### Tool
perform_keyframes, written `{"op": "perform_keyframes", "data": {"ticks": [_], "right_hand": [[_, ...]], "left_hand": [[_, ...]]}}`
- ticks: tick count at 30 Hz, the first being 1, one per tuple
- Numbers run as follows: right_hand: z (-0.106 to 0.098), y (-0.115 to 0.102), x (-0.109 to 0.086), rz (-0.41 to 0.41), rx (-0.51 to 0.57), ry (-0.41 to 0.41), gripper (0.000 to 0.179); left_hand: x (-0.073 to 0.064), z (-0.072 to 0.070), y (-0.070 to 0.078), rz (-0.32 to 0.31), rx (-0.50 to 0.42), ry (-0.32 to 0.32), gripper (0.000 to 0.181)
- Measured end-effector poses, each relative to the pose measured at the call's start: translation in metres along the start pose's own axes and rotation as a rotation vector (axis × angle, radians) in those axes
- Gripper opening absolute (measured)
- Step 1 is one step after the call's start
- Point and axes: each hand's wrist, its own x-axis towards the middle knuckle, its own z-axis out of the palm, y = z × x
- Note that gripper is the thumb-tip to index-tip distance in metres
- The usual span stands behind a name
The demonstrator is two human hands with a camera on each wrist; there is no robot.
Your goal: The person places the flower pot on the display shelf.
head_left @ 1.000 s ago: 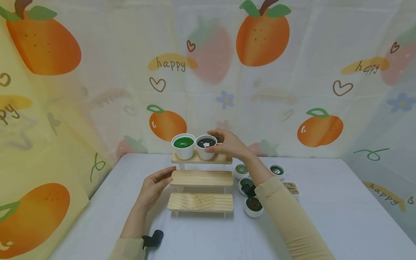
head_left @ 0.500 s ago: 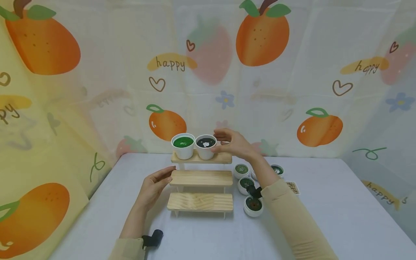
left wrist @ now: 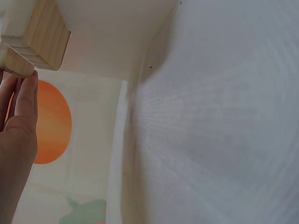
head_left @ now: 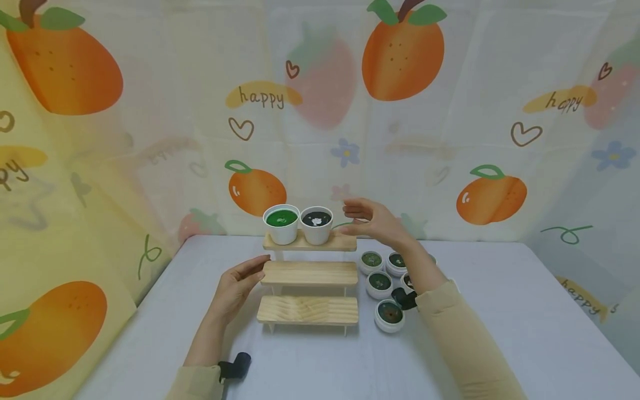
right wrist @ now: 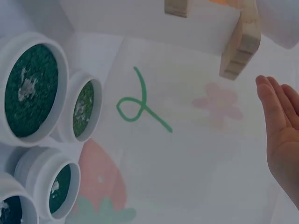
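1. Change: right grip [head_left: 372, 222] no longer sits at the dark cup [head_left: 316, 236]. It is farther right than a second ago, and a gap now shows between fingers and rim.
2. Right grip: released, holding nothing. Fingers lie loosely bent, thumb apart below them. Right wrist view agrees: fingertips touch nothing.
3. Dark cup: just left of right grip, upright on the top board [head_left: 342, 243]. No visible shift or tilt as the fingers leave it.
4. Green cup [head_left: 283, 236]: farther left of right grip, upright on the same board, close beside the dark cup. Whether the two walls touch, cannot tell.
5. Left grip [head_left: 239, 286]: unchanged, pinching the left end of the middle board [head_left: 310, 274] between thumb and fingers. Both cups are above and to the right of it; the low board [head_left: 308, 310] is below and to the right.
6. Small pots [head_left: 389, 329]: below right grip, on the desk [head_left: 170, 316]. Right forearm [head_left: 427, 275] and sleeve [head_left: 465, 339] hide some; exact count uncertain.
7. Meaning, as judgement: dark cup seems placed, standing without help. Left grip appears to be steadying the boards. This one placement looks finished.
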Motion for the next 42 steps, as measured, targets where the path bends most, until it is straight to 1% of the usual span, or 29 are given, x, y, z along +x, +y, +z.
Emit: {"op": "perform_keyframes", "data": {"ticks": [5, 12, 16, 23, 31, 33, 37, 40, 42], "right_hand": [[-0.009, 0.006, -0.013, -0.008, 0.015, 0.006, 0.069], [-0.019, 0.016, -0.030, -0.008, 0.016, 0.000, 0.069], [-0.021, 0.021, -0.038, -0.009, 0.014, -0.007, 0.070], [-0.025, 0.029, -0.053, -0.019, -0.029, -0.028, 0.069], [-0.025, 0.040, -0.070, -0.041, -0.032, -0.066, 0.066], [-0.026, 0.043, -0.074, -0.035, -0.031, -0.074, 0.065], [-0.027, 0.048, -0.082, 0.007, -0.011, -0.082, 0.063], [-0.029, 0.052, -0.088, 0.029, 0.006, -0.103, 0.062], [-0.030, 0.056, -0.091, 0.025, 0.009, -0.127, 0.062]], "left_hand": [[0.000, 0.001, 0.000, -0.007, -0.005, 0.001, 0.052], [0.000, 0.001, 0.001, 0.011, -0.006, 0.006, 0.052], [0.000, 0.000, 0.001, 0.013, -0.001, 0.011, 0.051], [0.001, 0.000, 0.001, 0.001, 0.005, 0.011, 0.052], [0.001, 0.000, 0.000, -0.011, 0.000, 0.008, 0.052], [0.001, 0.000, 0.001, -0.016, 0.000, 0.009, 0.052], [0.001, 0.000, 0.001, -0.020, 0.003, 0.013, 0.052], [0.002, 0.000, 0.000, -0.020, 0.005, 0.013, 0.052], [0.002, 0.000, 0.000, -0.020, 0.002, 0.010, 0.052]]}}
